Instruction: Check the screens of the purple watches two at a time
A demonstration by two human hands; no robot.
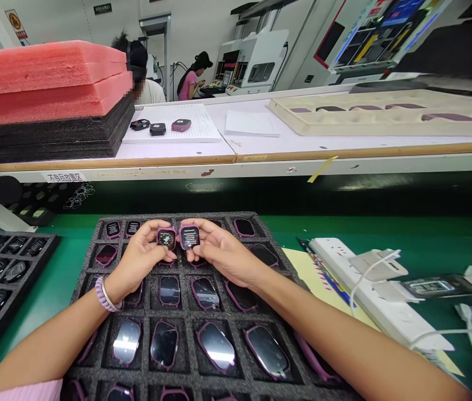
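My left hand [144, 254] pinches a purple-cased smartwatch [166, 238] whose lit screen shows a watch face. Right beside it, my right hand [215, 248] grips a second purple smartwatch [189, 237] with lines of text on its lit display. Both watches are strapless and held side by side, screens toward me. Beneath my hands lies a dark grey foam tray [144, 312] with square pockets. Many of its pockets hold purple watches, such as a dark-screened one [164, 344]; two at the far left, including this watch [113, 229], show text. My forearms hide some pockets.
A second foam tray [31, 278] of watches sits at left. On the right are a white power strip [344, 262] with cables, pens [328, 273] and yellow paper [298, 259]. The shelf bears pink foam sheets [52, 72], several watches on paper and a beige tray [344, 125]. Two people sit beyond.
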